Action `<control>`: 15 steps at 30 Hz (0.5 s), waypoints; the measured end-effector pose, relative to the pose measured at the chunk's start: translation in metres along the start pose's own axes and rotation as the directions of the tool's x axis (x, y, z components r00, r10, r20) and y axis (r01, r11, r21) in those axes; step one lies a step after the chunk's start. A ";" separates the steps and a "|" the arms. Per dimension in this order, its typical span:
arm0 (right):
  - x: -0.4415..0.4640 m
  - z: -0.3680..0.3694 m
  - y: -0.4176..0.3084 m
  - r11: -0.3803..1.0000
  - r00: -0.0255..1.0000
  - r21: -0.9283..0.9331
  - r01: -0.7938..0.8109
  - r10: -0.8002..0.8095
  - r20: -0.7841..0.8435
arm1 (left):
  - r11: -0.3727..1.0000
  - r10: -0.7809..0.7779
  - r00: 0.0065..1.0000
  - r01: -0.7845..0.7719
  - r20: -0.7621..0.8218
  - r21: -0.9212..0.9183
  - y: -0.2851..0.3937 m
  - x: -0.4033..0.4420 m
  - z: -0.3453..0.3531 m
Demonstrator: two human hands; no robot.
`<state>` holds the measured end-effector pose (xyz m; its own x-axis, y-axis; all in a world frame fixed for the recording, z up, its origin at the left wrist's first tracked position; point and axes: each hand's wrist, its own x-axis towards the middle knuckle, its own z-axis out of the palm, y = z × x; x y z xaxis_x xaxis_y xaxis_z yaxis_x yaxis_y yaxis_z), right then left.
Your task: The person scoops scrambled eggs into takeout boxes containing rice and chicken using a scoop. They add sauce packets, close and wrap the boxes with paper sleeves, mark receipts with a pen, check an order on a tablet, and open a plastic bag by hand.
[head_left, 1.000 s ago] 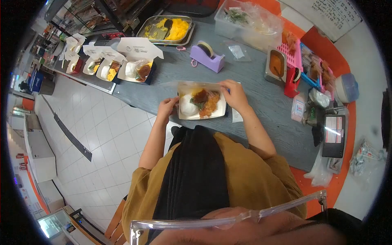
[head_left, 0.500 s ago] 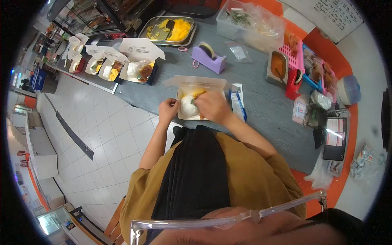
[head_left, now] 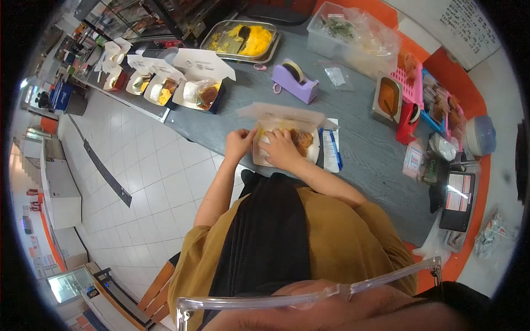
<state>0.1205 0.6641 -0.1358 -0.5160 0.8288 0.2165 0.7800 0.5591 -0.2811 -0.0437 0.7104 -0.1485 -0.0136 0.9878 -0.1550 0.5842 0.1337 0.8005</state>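
Note:
A paper food box (head_left: 292, 114) stands on the counter in front of me, its lid raised at the far side. My left hand (head_left: 239, 144) has its fingers pinched on the box's left wall. My right hand (head_left: 280, 150) reaches into the left half of the box with fingers curled down over the white rice (head_left: 264, 150), covering most of it; whatever the fingertips hold is hidden. To the right of that hand lies a piece of browned food (head_left: 302, 142). A blue pen (head_left: 336, 149) rests on a printed paper slip (head_left: 329, 160) beside the box.
Several filled boxes (head_left: 200, 83) stand open along the left counter edge. Behind are a metal tray of yellow food (head_left: 256, 41) and a purple tape dispenser (head_left: 297, 83). At right are a metal sauce pan (head_left: 386, 99), a red tape dispenser (head_left: 407, 124) and a tablet (head_left: 457, 201).
My right hand has moved left within the box and now covers the rice that showed before. The browned food at right has come into sight. The whole view has shifted slightly.

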 end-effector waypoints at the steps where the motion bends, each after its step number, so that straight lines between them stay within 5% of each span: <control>1: -0.001 0.000 0.000 1.000 1.000 0.011 -0.003 0.003 -0.011 | 1.000 -0.002 1.000 0.002 0.002 -0.001 -0.002 0.004 0.001; 7: -0.008 -0.001 -0.001 0.997 0.996 0.025 -0.067 0.069 -0.060 | 0.992 0.044 0.985 -0.063 0.166 0.110 -0.007 0.002 -0.004; 11: -0.008 0.005 0.003 0.997 0.995 0.041 -0.061 0.064 -0.075 | 0.990 -0.122 0.972 0.134 0.202 -0.049 -0.003 -0.015 -0.002; 13: -0.009 0.003 0.006 0.998 0.993 0.035 0.045 -0.041 -0.107 | 0.856 -0.274 0.892 0.397 0.361 -0.331 -0.011 -0.013 -0.002; 14: -0.012 0.000 0.012 0.999 0.993 0.032 0.036 -0.032 -0.112 | 0.860 -0.267 0.891 0.392 0.366 -0.326 -0.014 -0.011 -0.002; 15: -0.015 -0.010 0.017 0.981 0.961 0.147 0.129 -0.087 -0.262 | 0.830 -0.285 0.880 0.425 0.381 -0.361 -0.015 -0.010 -0.002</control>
<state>0.1450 0.6612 -0.1347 -0.4708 0.7417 0.4777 0.6468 0.6584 -0.3848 -0.0540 0.6986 -0.1572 0.1305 0.8007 -0.5847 0.1868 0.5593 0.8076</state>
